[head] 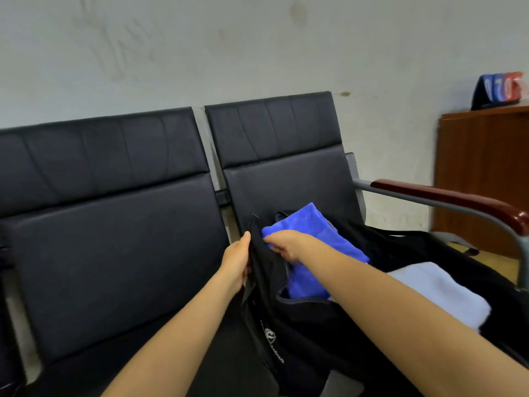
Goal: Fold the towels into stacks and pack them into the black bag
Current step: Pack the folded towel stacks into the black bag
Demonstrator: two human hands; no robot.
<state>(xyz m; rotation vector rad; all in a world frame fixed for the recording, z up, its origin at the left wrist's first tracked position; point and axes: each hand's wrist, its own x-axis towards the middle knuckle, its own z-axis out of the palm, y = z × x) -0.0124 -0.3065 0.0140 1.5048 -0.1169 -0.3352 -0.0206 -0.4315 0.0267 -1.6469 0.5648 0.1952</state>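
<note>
The black bag sits in the lower right of the frame on the right-hand seat of a black padded bench, its mouth gaping toward me. A folded blue towel lies half inside that opening, its far end sticking up and out toward the seat back. My left hand grips the bag's left edge, fingers curled around the black fabric and pulling it aside. My right hand is on the near corner of the blue towel, fingers bent over it and pinching the cloth at the bag's mouth. Just right of my right forearm, a white towel rests folded on top of the bag's black fabric. Beyond it, at the right edge of the frame, the bench's grey armrest with a dark red pad curves around. In the upper right stands a wooden cabinet carrying a blue and red flip scoreboard.
</note>
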